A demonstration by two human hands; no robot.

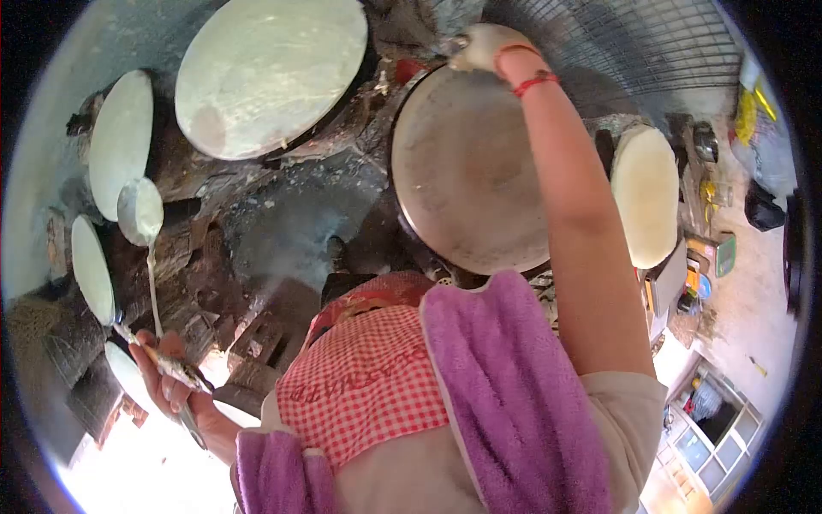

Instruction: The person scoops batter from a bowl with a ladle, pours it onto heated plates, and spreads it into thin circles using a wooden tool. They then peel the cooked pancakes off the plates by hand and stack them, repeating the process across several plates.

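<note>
My left hand (174, 377), at the lower left, is closed round the handle of a ladle (141, 212), its bowl coated in pale batter. A second, batter-smeared thin tool (175, 367) lies across the same hand. My right hand (486, 47) reaches over to the far rim of a bare brown round griddle (471, 163). Its fingers are curled, and I cannot tell what is in them. Left of that griddle, a large round griddle carries a pale sheet of batter (272, 73).
More pale batter rounds (122, 146) stand along the left side, another one (92, 270) nearer me. A thick pale stack of flat rounds (644, 197) sits at the right. A wire mesh rack (634, 43) stands at the back right. A purple towel (514, 394) hangs over my chest.
</note>
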